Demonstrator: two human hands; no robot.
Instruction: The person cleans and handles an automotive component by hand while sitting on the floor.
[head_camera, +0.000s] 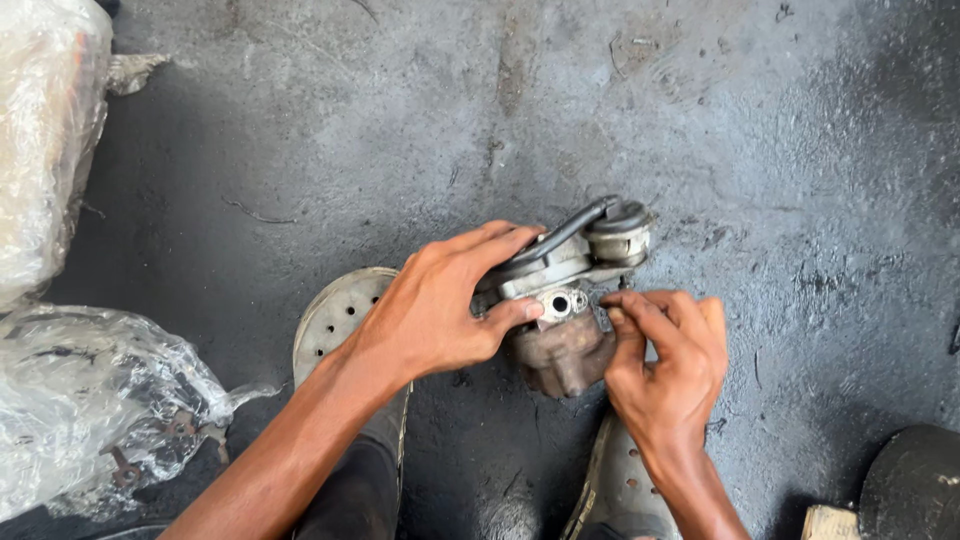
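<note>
In the head view the left hand (430, 315) wraps a closed grip around the rigid, probably heavy, greasy metal engine part (565, 300) above the stained concrete floor (700, 120), while right hand (665, 365) fingertips pinch its near-right flange, seemingly the surest hold.

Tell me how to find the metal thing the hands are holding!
Start at the dark, stained concrete floor and look to the middle, above the two grey perforated shoes. There the left hand and right hand grasp a grimy metal engine part. Unlike the shiny plastic-wrapped bundles at the left, it is bare, with a rusty brown bottom, a round hole and a black canister on top.
</note>
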